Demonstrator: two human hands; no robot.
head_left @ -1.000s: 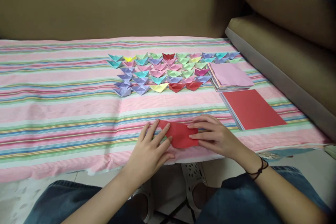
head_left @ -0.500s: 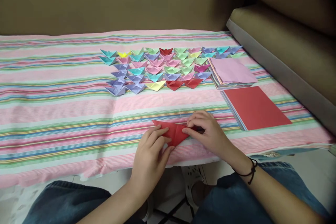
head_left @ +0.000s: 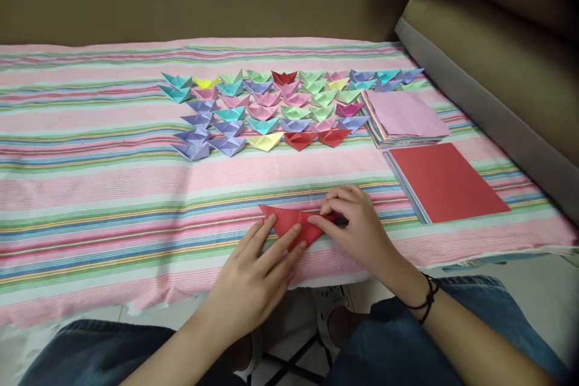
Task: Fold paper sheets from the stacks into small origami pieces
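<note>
A folded red paper, roughly a triangle with its point toward me, lies near the front edge of the cloth. My left hand rests on it from the left, fingers spread and flat against the paper. At its right corner, my right hand pinches the paper between thumb and fingers; a dark bracelet circles that wrist. Behind the hands stand rows of small folded paper boats in many colours, among them a red boat in the front row.
A stack of square papers with a red sheet on top lies to the right. Behind it is another stack topped by a pink sheet. A striped cloth covers the surface. Brown cushions border the right side.
My left hand's fingers have spread out and flattened on the red paper, its thumb no longer at the lower point. My right hand keeps its pinch. The camera view has shifted slightly.
</note>
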